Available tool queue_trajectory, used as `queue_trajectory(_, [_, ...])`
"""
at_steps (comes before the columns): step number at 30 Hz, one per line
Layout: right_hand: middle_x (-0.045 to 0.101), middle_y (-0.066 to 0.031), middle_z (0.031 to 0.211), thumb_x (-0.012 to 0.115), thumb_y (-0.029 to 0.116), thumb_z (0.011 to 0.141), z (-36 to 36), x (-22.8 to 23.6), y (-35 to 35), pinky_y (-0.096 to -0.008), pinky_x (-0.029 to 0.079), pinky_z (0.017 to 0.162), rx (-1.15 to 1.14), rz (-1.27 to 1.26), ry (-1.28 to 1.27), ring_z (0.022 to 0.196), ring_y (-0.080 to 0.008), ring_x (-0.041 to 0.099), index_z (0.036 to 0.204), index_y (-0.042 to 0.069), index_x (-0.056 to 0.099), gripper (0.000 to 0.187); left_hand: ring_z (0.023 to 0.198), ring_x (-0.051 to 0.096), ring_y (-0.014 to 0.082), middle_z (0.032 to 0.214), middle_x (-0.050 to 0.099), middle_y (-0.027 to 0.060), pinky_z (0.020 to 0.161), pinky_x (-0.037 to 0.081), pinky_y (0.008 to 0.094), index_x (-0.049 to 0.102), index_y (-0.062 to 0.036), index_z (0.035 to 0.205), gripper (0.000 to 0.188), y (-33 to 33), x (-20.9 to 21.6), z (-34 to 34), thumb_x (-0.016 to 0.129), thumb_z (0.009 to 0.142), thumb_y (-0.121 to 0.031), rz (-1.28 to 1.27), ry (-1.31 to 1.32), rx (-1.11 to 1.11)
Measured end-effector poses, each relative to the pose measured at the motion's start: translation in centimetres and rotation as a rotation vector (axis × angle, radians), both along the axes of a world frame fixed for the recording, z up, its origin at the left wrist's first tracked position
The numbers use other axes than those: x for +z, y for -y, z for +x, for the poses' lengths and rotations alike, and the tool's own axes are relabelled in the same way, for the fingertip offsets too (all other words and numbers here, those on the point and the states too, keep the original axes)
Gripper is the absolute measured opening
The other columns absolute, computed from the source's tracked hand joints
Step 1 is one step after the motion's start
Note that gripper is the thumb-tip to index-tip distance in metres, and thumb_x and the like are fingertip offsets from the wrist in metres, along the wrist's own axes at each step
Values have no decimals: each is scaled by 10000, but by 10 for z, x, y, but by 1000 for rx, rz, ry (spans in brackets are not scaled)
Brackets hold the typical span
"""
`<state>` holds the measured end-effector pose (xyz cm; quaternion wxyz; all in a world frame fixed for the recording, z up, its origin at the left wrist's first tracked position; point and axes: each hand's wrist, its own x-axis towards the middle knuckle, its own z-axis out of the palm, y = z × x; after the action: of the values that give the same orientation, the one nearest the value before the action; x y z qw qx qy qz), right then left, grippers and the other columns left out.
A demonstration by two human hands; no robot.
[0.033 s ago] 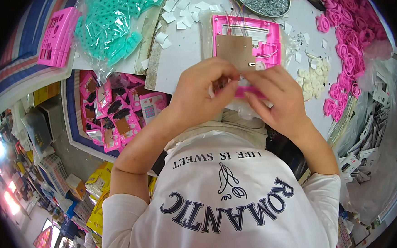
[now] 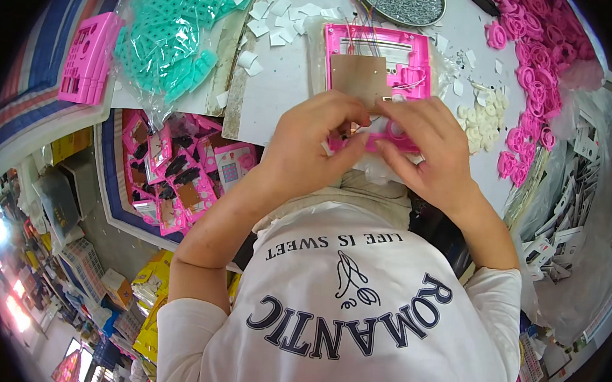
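Note:
A pink plastic casing (image 2: 421, 54) lies open-side up on the worktable in front of me. Over its left part sits a brown circuit board (image 2: 358, 76), with thin coloured wires (image 2: 364, 37) rising from its far edge. My left hand (image 2: 316, 132) is at the casing's near left, thumb and fingers curled together around something too small to make out. On the near right, my right hand (image 2: 431, 143) has its fingers bent over the casing, with the fingertips by the board's near edge. Its thumb stays apart from them, and pink plastic shows between the two hands.
A round dish of small metal screws (image 2: 401, 4) stands at the back. White paper pieces (image 2: 281, 21) lie left of the casing; cream plastic parts (image 2: 484, 118) and pink rings (image 2: 533, 79) lie right. A bag of teal parts (image 2: 172, 36) and a bin of pink assemblies (image 2: 181, 176) are leftward.
My right fingers have drawn slightly away from my left hand and bent more. More of the pink casing shows between the hands. The casing appears shifted slightly left.

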<state>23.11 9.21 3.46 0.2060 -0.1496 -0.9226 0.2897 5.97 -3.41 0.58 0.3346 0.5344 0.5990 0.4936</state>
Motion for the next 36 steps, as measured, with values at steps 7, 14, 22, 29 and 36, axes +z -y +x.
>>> queue_trajectory(7, [705,-93,936,763,33,817,-1,-15,-11,-328,556,642,-48,-20,-131,751,-232,676,983,49,715,174,844,662,224,1140,665,127,743,541,310,685,-11,1173,395,4,-3,2,657,790,81,98,-70,6])
queue_trajectory(14, [717,-74,966,679,-17,910,-4,-20,-6,-243,564,672,-226,-1179,-339,821,-107,685,1000,-11,676,90,991,616,236,1204,630,84,876,435,381,728,-105,1217,409,23,-3,-4,748,809,-103,18,-700,-7])
queue_trajectory(22, [724,-67,917,734,35,904,23,-6,-13,-243,571,676,-279,-727,-156,781,-104,680,1076,-20,677,190,1058,576,198,1204,614,26,985,313,471,729,-147,1154,330,22,-5,2,744,841,-249,12,-952,6])
queue_trajectory(29, [709,-58,778,743,93,900,47,13,-2,-304,517,596,-271,-596,257,658,-119,653,1012,16,717,139,1068,578,200,1233,612,15,1005,308,491,735,-168,1153,316,17,2,-5,738,846,-244,-30,-857,-42])
queue_trajectory(36, [702,-154,815,715,103,883,56,-1,5,-438,536,620,-115,46,383,719,-348,680,988,34,698,127,1058,583,191,1229,616,13,994,320,482,738,-177,1164,338,21,-10,-2,753,830,-227,-22,-767,-8])
